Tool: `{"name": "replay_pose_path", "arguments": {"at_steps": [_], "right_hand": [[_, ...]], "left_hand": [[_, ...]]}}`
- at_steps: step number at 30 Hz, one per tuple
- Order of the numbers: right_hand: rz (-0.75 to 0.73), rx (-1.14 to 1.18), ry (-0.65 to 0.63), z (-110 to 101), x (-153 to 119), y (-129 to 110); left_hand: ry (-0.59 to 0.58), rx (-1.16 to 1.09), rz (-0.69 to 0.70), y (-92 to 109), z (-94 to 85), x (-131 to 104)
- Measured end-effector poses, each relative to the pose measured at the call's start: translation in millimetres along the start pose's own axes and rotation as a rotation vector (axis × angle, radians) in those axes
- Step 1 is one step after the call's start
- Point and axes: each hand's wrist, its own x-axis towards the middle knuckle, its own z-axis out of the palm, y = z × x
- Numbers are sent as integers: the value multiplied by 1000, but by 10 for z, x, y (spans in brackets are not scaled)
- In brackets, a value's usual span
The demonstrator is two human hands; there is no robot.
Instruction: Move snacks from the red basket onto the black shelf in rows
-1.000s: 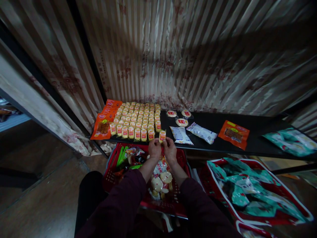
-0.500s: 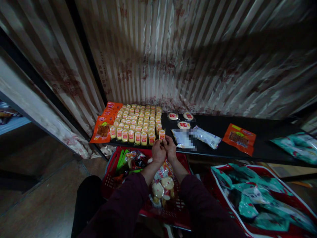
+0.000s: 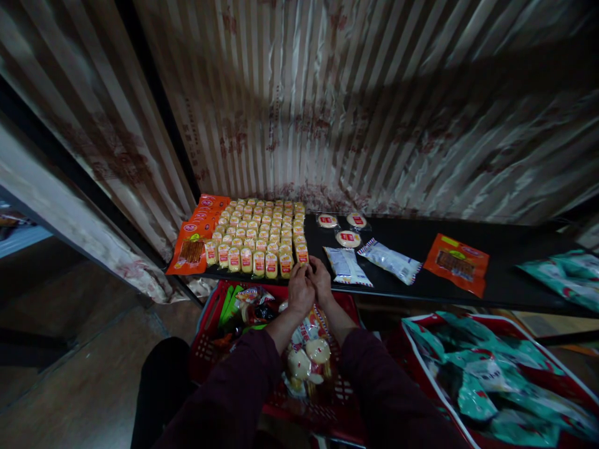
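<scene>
Many small yellow wrapped cakes (image 3: 259, 264) with red-and-white labels stand in tight rows on the black shelf. At the right end of the front row is one wrapped cake (image 3: 302, 253). The fingers of my left hand (image 3: 300, 292) and my right hand (image 3: 321, 282) are closed together at its lower end, partly hiding it. Right of my hands lie two white-and-blue packets, one a flat pouch (image 3: 347, 266), the other a longer packet (image 3: 392, 260). Behind them are several round wrapped cakes (image 3: 349, 239).
Orange snack bags (image 3: 188, 252) lie at the shelf's left end; another orange bag (image 3: 456, 262) is to the right. Below my arms, a red basket (image 3: 206, 340) holds mixed packets. A second basket (image 3: 421, 368) holds teal bags (image 3: 486, 368). Striped curtain (image 3: 290, 112) hangs behind.
Both hands have brought the wrapped cake slightly left, against the end of the rows, and it now leans in line with them. The view has shifted slightly.
</scene>
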Motion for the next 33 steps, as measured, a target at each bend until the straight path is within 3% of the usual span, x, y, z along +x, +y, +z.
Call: {"name": "replay_pose_path", "arguments": {"at_steps": [14, 23, 33], "right_hand": [[-84, -164, 99, 63, 76, 73], [-14, -240, -64, 65, 206, 15], [-55, -197, -86, 47, 189, 24]], "left_hand": [[-29, -2, -47, -7, -6, 31], [-51, -19, -16, -17, -3, 87], [-31, -46, -7, -66, 22, 115]]}}
